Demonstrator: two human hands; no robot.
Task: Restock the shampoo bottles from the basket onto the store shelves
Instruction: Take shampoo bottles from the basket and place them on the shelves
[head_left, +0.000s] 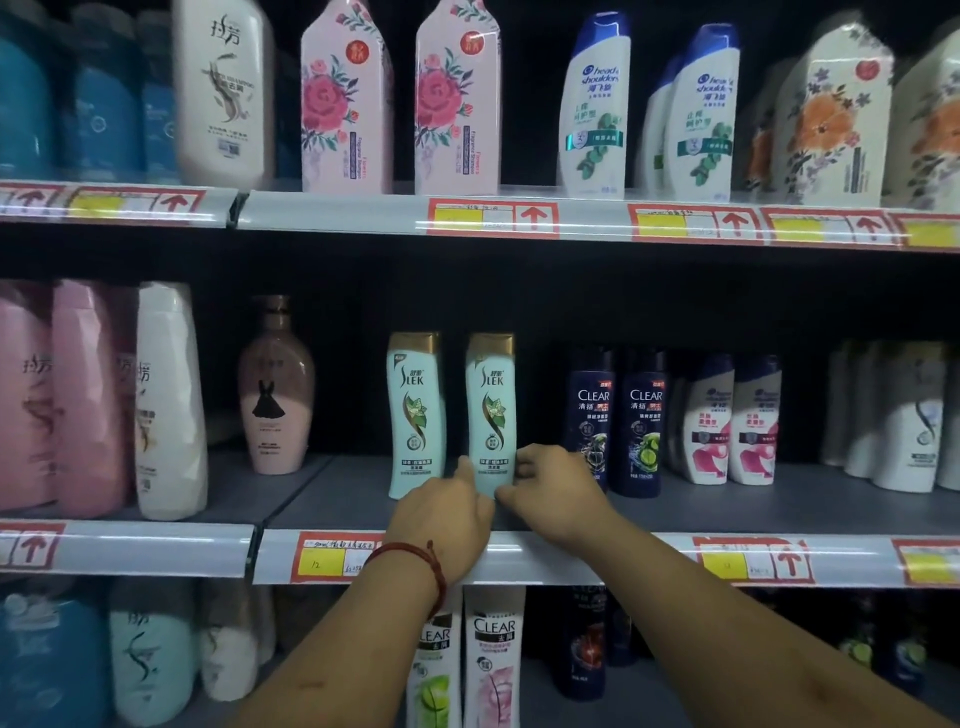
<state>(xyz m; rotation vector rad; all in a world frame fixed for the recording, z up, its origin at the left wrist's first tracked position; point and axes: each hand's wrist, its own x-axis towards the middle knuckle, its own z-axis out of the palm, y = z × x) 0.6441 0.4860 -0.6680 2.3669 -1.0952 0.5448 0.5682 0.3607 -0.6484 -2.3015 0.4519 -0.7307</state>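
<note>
Two mint-green Slek shampoo bottles with gold caps stand upright side by side on the middle shelf (727, 506). The left Slek bottle (415, 410) stands free. Both of my hands hold the base of the right Slek bottle (491, 405). My left hand (447, 512), with a red cord at the wrist, grips its lower left side. From the other side my right hand (553, 491) curls its fingers round the lower right. The basket is out of view.
Dark blue Clear bottles (641, 421) stand just right of my right hand, then white Head & Shoulders bottles (727, 421). A pink bottle (275, 389) stands to the left, with a gap beside it. Shelves above and below hold more bottles behind price rails (156, 551).
</note>
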